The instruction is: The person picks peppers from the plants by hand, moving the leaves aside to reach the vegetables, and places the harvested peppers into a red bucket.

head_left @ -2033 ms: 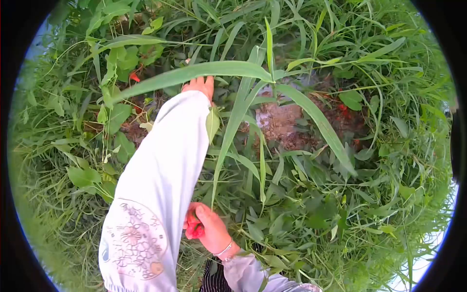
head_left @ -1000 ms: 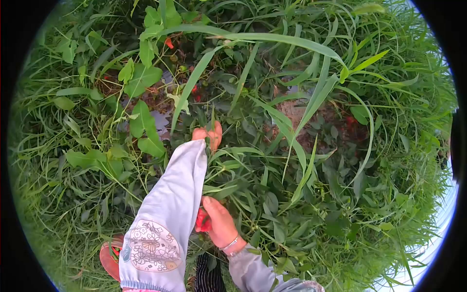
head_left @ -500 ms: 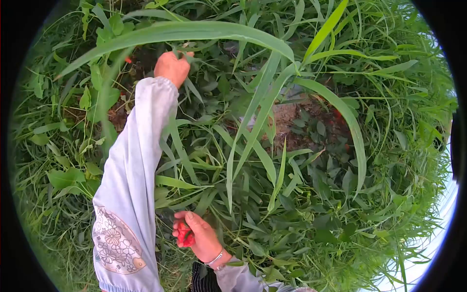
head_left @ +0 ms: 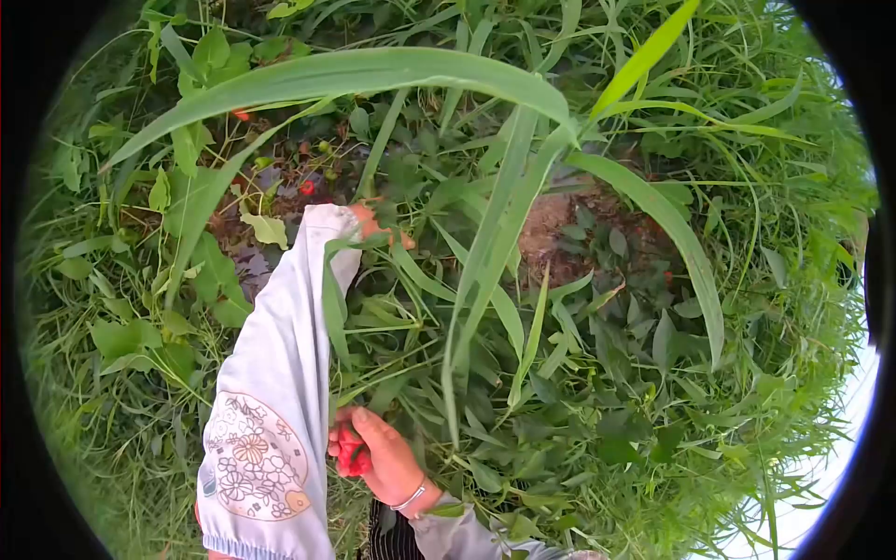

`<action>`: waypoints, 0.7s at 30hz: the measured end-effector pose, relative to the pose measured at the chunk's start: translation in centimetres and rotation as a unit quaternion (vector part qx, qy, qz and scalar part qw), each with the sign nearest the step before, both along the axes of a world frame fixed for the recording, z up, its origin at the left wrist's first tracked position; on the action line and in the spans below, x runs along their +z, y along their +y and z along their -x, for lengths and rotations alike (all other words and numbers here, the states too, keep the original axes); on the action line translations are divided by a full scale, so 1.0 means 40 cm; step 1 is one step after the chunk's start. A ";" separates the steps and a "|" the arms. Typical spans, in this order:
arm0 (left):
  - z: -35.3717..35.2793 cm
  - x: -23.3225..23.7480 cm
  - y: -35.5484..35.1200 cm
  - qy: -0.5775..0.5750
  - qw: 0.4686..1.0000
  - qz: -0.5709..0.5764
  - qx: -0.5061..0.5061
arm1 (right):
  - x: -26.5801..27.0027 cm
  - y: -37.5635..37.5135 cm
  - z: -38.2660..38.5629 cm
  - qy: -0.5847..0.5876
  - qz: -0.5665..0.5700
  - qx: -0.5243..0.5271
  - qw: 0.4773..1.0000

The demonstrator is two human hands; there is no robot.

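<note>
My left hand reaches in among the leaves below the arching grass blade. Sleeve and foliage cover most of it, so what its fingers do is hidden. Near my body, my right hand is closed around several red peppers, a bit of green showing among them. A bracelet circles that wrist. Beyond my left hand, a small red pepper shows low among the stems, with another red one farther up and left.
Long grass blades hang between the camera and the plants. A patch of brown soil shows right of centre. Dense weeds surround everything. A pale, bright strip runs along the lower right edge.
My left hand has drawn back toward me and slightly right, uncovering stems and a red pepper behind it. My right hand stays nearly still with its red peppers.
</note>
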State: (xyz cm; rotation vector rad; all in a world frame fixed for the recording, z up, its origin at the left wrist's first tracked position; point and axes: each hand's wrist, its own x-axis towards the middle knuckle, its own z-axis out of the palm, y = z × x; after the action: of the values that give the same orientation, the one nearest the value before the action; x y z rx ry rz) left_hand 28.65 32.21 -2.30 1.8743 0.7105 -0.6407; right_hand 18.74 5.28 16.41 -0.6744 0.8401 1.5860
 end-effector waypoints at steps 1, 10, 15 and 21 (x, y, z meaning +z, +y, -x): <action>0.022 0.010 0.006 -0.006 0.999 0.031 -0.006 | -0.008 -0.003 0.007 -0.005 -0.007 0.006 1.000; 0.112 0.018 -0.032 0.032 0.997 0.033 -0.056 | -0.016 -0.013 0.045 -0.053 -0.026 0.028 0.998; 0.140 0.083 -0.170 0.145 0.978 -0.146 -0.038 | -0.007 -0.008 0.052 -0.074 -0.010 0.046 0.996; 0.289 -0.038 -0.201 -0.008 0.998 -0.039 0.039 | 0.024 0.010 0.007 -0.134 -0.046 0.156 0.978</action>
State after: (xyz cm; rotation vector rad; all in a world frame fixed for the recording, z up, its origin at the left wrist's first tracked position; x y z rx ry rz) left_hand 17.10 24.18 -3.81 1.9111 0.8053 -0.5548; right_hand 18.45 5.69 17.36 -0.9637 0.4735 1.7508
